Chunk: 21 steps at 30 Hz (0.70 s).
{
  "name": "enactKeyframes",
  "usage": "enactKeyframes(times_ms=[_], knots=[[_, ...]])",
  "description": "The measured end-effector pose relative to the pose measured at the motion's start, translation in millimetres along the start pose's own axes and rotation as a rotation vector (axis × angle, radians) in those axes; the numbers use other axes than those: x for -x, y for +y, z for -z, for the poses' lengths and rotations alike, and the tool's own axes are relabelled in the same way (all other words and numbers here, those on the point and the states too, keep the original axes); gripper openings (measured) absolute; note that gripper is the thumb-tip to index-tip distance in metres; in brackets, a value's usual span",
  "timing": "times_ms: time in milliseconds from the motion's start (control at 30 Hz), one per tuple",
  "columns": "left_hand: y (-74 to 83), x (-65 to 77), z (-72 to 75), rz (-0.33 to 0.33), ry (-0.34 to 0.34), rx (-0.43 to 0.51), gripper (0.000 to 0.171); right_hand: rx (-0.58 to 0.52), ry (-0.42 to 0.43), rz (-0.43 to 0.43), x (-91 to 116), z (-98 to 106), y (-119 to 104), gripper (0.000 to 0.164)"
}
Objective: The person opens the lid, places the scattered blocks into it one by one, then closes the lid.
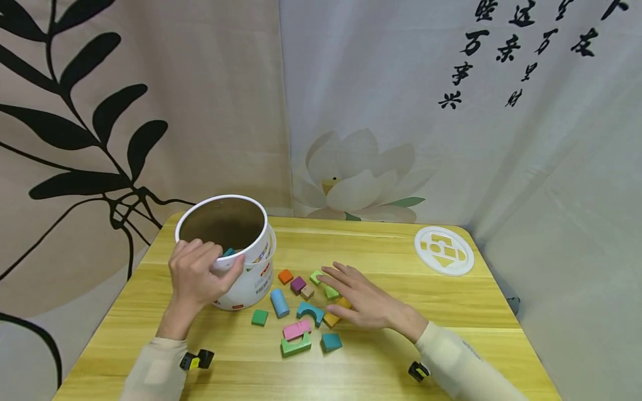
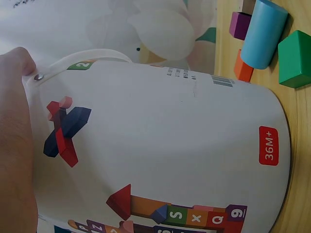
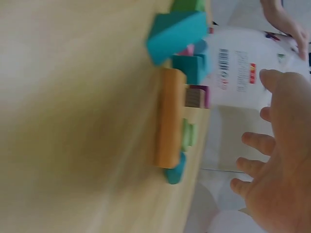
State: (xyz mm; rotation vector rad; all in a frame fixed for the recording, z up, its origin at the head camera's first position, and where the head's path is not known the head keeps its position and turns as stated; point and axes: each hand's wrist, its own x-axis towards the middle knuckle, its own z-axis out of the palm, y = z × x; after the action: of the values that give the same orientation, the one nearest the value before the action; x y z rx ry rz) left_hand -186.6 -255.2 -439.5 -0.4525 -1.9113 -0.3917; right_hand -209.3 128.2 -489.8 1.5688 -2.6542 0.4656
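Observation:
My left hand [image 1: 200, 275] grips the near rim of a white bucket [image 1: 248, 289] at the table's left; the thumb lies outside the rim. A bit of a teal block [image 1: 228, 252] shows inside. My right hand [image 1: 368, 301] is over the right side of several loose blocks, fingers extended and holding nothing. Beneath it, an orange-yellow block [image 1: 331, 319] is partly hidden. Nearby lie a teal arch [image 1: 311, 312], a blue cylinder [image 1: 279, 303], a pink block [image 1: 297, 329], a light green notched block [image 1: 296, 346] and a teal block [image 1: 331, 342].
A white lid with shaped cutouts [image 1: 432, 262] lies at the back right of the wooden table [image 1: 381, 367]. Close to the bucket are a green block [image 1: 259, 317], an orange block [image 1: 286, 276] and a purple block [image 1: 298, 285]. A printed curtain [image 1: 351, 111] hangs behind.

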Motion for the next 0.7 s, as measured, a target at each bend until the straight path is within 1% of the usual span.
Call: enactKeyframes(times_ms=[100,200,400,500,700], knots=[[-0.3,0.2,-0.3,-0.001,0.003,0.003,0.048,0.025,-0.014,0.013,8.0,-9.1,-1.2,0.069],[-0.6,0.0,-0.7,-0.002,0.003,0.002,0.048,0.066,-0.013,0.045,14.1,-16.2,-1.6,0.07],[-0.4,-0.7,-0.1,-0.004,0.004,0.0,0.048,0.156,0.032,0.117,22.9,-28.2,0.8,0.065],[-0.2,-1.1,0.0,-0.005,0.007,0.002,0.047,0.163,0.057,0.135,24.6,-33.3,1.9,0.062],[-0.1,-0.5,0.2,-0.002,0.005,0.0,0.047,0.172,0.049,0.144,26.4,-39.9,2.1,0.055]])
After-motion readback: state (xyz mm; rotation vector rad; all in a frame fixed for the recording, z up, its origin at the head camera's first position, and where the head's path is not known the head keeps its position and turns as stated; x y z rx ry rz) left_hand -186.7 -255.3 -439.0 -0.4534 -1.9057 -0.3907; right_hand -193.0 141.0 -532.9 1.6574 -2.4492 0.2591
